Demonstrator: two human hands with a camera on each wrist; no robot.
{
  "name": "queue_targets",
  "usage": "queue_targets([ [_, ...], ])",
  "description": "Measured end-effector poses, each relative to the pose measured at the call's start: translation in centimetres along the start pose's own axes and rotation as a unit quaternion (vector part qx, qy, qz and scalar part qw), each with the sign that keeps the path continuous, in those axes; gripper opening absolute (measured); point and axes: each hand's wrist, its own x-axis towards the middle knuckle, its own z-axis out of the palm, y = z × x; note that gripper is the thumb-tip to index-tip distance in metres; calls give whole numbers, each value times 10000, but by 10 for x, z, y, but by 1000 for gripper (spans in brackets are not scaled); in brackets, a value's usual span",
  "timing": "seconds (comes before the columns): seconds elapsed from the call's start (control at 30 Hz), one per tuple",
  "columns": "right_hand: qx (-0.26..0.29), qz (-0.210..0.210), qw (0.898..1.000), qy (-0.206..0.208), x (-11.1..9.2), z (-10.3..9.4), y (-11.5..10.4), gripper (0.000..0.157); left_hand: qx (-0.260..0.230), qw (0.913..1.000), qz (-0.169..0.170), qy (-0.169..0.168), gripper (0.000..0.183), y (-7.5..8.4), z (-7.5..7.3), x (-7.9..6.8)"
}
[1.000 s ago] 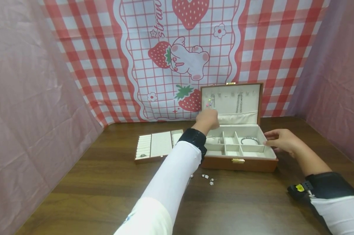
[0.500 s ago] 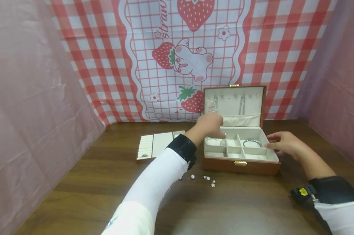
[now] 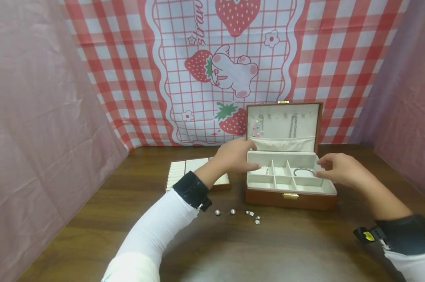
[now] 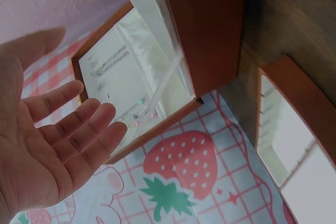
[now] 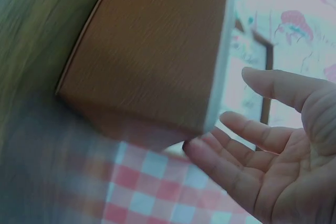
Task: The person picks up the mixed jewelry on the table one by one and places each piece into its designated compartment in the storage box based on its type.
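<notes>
My left hand hovers at the left end of a brown jewelry box, fingers loosely spread and holding nothing. A pale bracelet lies in the compartment by its thumb. Beside the right wall, my right hand is relaxed with nothing in its grasp; in the right wrist view its fingertips are close to the box corner, and I cannot tell whether they touch. A silver bangle sits in the back right compartment. Silver necklaces and a colourful beaded strand hang inside the raised lid.
A lift-out tray with ring rolls stands left of the box, partly behind my left arm. On the table in front lie pearl earrings and flower-shaped earrings. A checked strawberry cloth hangs behind.
My left hand has drawn back left and down from the lid, and its fingers have spread. My right hand has shifted slightly, staying by the box's right wall. The box has not visibly moved.
</notes>
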Motion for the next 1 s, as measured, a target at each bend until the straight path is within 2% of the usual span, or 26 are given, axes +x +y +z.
queue_targets([
  [0.17, -293, -492, 9981, 208, -1, 5, -21, 49, -226, 9996, -94, 154, 53, -14, -1, -24],
  [0.33, -179, -893, 9957, 146, -4, 16, -50, 60, -170, 9992, -185, 314, 62, -31, 0, -50],
  [0.5, -374, -1747, 9833, 344, -7, 29, -78, 61, 181, 9989, 105, 423, 66, -45, 0, -76],
  [0.57, -479, -1969, 9784, 413, -8, 35, -87, 60, 233, 9987, 198, 399, 67, -48, -1, -86],
  [0.83, -539, -2561, 9638, 513, -6, 57, -118, 57, 103, 9982, 327, 484, 68, -63, 1, -120],
  [1.0, -459, -2613, 9637, 299, 2, 67, -134, 66, -94, 9975, 424, 561, 69, -68, 0, -131],
])
